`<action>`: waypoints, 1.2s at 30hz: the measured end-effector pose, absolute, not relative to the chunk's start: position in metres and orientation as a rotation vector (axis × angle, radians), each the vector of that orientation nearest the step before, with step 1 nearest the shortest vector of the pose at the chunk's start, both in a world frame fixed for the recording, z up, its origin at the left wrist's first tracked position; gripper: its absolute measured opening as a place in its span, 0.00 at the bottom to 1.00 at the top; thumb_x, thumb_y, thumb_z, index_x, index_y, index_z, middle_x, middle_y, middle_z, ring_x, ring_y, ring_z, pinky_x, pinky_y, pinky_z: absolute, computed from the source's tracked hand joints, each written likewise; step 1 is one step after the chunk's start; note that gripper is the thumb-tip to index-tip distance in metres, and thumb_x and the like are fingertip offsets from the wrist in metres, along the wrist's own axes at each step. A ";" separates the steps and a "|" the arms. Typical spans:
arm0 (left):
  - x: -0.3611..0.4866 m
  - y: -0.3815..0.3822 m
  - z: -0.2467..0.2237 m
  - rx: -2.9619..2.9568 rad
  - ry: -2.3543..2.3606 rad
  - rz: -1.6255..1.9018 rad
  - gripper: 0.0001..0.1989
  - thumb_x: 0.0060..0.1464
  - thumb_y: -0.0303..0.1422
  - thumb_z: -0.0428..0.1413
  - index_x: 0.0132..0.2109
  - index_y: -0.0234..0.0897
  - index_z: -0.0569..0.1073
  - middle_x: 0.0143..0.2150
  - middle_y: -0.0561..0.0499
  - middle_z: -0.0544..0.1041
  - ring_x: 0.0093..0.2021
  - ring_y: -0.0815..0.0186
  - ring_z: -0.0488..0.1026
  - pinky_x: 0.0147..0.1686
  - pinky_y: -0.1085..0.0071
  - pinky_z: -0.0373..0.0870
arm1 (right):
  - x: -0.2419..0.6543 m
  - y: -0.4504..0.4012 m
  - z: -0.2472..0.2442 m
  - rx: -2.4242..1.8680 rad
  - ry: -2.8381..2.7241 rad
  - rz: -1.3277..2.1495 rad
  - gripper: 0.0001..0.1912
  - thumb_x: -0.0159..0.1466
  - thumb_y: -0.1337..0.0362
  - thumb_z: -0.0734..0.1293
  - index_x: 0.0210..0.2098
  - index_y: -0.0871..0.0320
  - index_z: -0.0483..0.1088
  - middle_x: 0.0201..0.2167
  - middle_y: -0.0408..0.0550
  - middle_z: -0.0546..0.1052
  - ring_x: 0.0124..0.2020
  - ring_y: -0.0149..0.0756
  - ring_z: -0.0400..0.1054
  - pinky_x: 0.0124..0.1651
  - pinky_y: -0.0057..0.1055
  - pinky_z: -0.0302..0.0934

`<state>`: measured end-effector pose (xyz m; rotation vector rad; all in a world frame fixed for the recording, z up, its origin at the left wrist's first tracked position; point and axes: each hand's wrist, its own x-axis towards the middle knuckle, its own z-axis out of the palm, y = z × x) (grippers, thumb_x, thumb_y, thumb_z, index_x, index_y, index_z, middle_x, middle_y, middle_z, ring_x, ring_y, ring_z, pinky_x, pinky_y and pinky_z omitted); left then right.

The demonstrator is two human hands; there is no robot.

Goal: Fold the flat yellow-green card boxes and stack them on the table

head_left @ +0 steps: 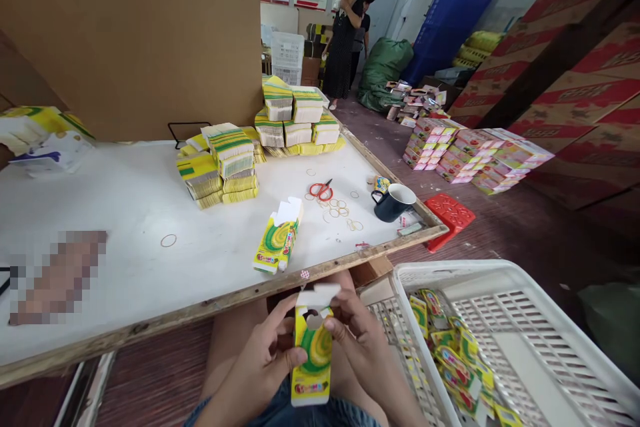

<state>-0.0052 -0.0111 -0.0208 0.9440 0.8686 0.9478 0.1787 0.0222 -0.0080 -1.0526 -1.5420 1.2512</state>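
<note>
Over my lap I hold a small yellow and green carton (313, 360), upright, its white top flaps raised. My left hand (265, 347) grips its left side, thumb on the front face. At the upper right edge, my right hand (357, 330) pinches the carton near the open flaps. Just beyond, on the white table (130, 213), lies another carton (277, 237) of the same kind with its flap open. Bundled flat cartons (217, 163) are stacked farther back, with more stacks (295, 117) behind them.
Red-handled scissors (321, 191), rubber bands (339, 209) and a dark mug (393, 202) are on the table's right part. A white plastic basket (505, 273) holding several cartons (455, 353) stands at my right. A red stool (447, 213) and two people (345, 40) are beyond.
</note>
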 end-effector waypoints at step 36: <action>0.002 -0.004 -0.020 1.006 0.981 0.996 0.23 0.53 0.34 0.60 0.56 0.39 0.66 0.47 0.42 0.81 0.45 0.54 0.78 0.41 0.65 0.74 | 0.173 0.018 -0.022 -1.139 -1.393 1.225 0.11 0.61 0.61 0.68 0.43 0.55 0.75 0.37 0.49 0.78 0.32 0.36 0.72 0.35 0.30 0.68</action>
